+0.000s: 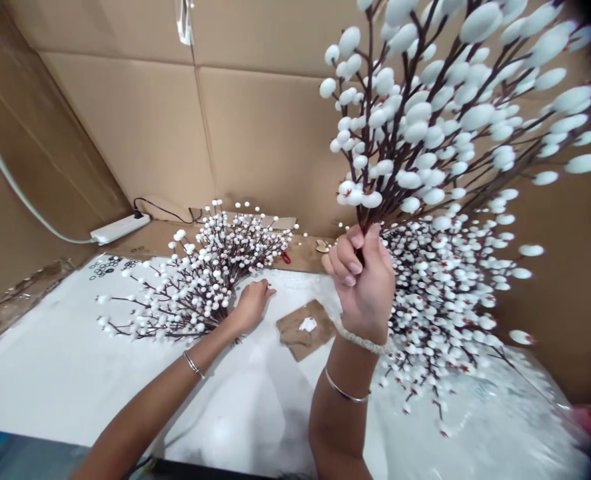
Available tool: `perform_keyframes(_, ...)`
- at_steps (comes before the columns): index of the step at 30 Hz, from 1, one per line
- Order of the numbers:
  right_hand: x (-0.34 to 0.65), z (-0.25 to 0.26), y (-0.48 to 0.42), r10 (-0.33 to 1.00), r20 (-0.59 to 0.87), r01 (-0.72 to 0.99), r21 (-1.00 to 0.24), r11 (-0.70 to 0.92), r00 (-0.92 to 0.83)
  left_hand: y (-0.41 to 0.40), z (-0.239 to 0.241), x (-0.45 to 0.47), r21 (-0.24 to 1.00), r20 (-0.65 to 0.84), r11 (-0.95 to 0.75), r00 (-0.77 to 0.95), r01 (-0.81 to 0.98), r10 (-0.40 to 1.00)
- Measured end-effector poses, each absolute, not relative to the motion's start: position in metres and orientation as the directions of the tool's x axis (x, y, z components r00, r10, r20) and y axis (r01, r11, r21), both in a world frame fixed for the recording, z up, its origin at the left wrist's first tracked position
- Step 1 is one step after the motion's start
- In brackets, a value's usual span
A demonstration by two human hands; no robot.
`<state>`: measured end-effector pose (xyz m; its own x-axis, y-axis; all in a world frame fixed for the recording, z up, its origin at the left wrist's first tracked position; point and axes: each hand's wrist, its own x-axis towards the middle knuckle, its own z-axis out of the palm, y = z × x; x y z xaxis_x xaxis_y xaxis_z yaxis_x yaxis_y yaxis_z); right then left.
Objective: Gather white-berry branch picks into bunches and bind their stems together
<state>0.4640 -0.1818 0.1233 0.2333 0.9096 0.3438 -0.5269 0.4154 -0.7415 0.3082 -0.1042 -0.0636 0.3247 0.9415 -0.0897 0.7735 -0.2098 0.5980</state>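
White beaded buds on a raised bunch of artificial pussy willow stems (415, 130), nearest of all to the camera, the dark stems gathered low in the right hand (362, 283), its fingers (350, 257) curled shut in a firm fist around them. Around that wrist, a cream corded bracelet (360, 341), and just below it a thin metal bangle (346, 388). Directly behind the fist, a dense second mass of beaded stems (440, 300), whether part of the same bunch or separate impossible to tell. Farther left, the left hand (252, 305), half open and palm down, touching the gathered end of another beaded bunch (195, 280) lying flat on a white sheet (75, 373); how firm its hold, if any, impossible to tell. Just beside that hand, a torn piece of brown cardboard (305, 330) on the same sheet. Beyond, small black rings (105, 268) near the sheet's far corner, then a white power strip (120, 229) with its white cable (20, 173), and, farthest, a corrugated cardboard wall (275, 133).
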Motion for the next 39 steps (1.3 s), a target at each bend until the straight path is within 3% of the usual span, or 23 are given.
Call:
perform_keyframes(9,0.477,0.124,-0.187,0.898,0.356,-0.537,-0.719,0.441,0.26,-0.098,-0.067,0.32,0.573,-0.065,-0.202,0.29,0.794,0.955)
perform_keyframes(19,0.471,0.12,-0.18,0.919,0.347,-0.579,-0.717,0.388,0.186,-0.105,-0.058,0.315,0.711,0.038,-0.224,0.281,0.666,0.959)
perform_keyframes(24,0.456,0.117,-0.169,0.939,0.319,-0.622,-0.712,0.325,0.125,-0.134,-0.012,0.298,0.809,0.094,-0.274,0.345,0.52,0.934)
perform_keyframes(33,0.405,0.105,-0.151,0.972,0.23,-0.662,-0.736,0.143,-0.045,-0.152,0.088,0.257,0.912,0.309,-0.36,0.247,0.198,0.918)
perform_keyframes(39,0.371,0.093,-0.149,0.964,0.185,-0.632,-0.775,0.025,-0.189,-0.128,0.092,0.23,0.974,0.204,-0.151,0.353,-0.171,0.913)
